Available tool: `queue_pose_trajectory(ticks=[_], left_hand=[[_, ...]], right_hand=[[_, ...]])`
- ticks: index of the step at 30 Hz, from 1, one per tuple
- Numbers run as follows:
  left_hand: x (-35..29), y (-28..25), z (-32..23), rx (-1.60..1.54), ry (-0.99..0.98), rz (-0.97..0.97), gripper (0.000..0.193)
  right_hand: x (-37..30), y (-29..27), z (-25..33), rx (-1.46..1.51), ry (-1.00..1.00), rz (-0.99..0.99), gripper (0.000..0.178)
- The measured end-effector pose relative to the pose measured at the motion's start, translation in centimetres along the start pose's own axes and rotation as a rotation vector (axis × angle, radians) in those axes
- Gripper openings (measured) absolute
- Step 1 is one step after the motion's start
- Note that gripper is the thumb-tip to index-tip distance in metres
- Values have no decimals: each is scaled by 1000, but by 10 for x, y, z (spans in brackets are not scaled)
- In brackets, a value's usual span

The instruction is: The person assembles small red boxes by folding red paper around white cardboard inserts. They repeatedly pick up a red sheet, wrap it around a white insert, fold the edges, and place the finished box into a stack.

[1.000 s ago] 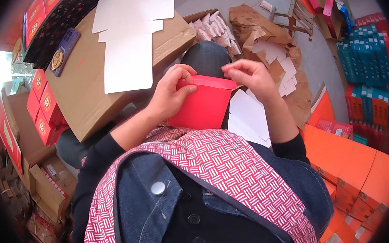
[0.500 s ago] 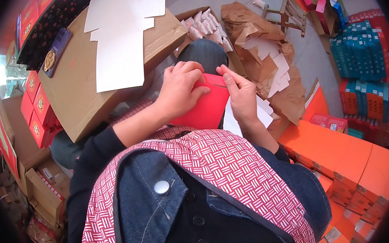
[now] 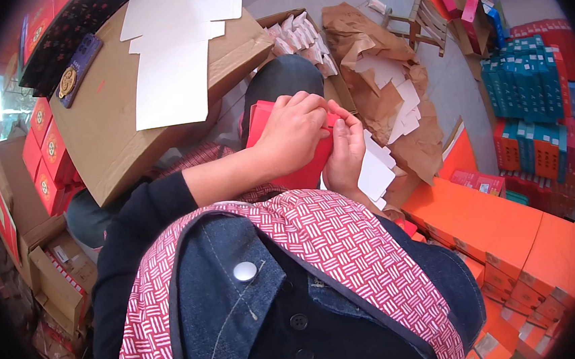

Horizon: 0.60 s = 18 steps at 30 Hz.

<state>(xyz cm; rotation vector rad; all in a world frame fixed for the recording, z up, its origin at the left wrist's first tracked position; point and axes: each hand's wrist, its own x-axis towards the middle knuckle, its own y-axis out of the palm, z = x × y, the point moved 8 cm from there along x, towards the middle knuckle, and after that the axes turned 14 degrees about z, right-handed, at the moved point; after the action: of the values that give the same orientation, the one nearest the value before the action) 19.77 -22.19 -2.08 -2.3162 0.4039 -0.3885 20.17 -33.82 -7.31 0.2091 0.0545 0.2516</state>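
Note:
A red cardboard box (image 3: 304,176) rests over my lap, partly covered by both hands. My left hand (image 3: 295,130) lies across its upper part, fingers bent and closed at the right-hand edge. At that same edge my right hand (image 3: 346,149) pinches the box from the right side, thumb up. The fingertips of the two hands nearly meet there. Which flap or edge they grip is hidden. Under the right hand lie white die-cut card sheets (image 3: 373,173).
A large brown carton (image 3: 110,119) at left bears an unfolded white card blank (image 3: 172,80) and a phone (image 3: 79,69). Wrapped packets (image 3: 300,40) fill a box ahead. Crumpled brown paper (image 3: 364,35) lies right of it. Orange boxes (image 3: 479,215) and teal boxes (image 3: 523,80) stand stacked at right.
My left hand has slid right along the red box, uncovering its upper left corner. My right hand has shifted slightly, and the hands are closer together.

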Motion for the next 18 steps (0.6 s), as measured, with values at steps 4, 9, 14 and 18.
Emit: queue_pose_trajectory(ticks=[4, 9, 14, 18], left_hand=[[0, -2, 0, 0, -19, -15, 11], [0, 0, -1, -4, 34, -44, 11], [3, 3, 0, -29, -6, -12, 10], [4, 4, 2, -50, -15, -3, 9]], right_hand=[[-4, -3, -5, -3, -8, 7, 29], [-7, -1, 5, -220, -83, 34, 28], [-10, -3, 12, -371, -204, 103, 27], [-10, -10, 8, -397, -261, 188, 27]])
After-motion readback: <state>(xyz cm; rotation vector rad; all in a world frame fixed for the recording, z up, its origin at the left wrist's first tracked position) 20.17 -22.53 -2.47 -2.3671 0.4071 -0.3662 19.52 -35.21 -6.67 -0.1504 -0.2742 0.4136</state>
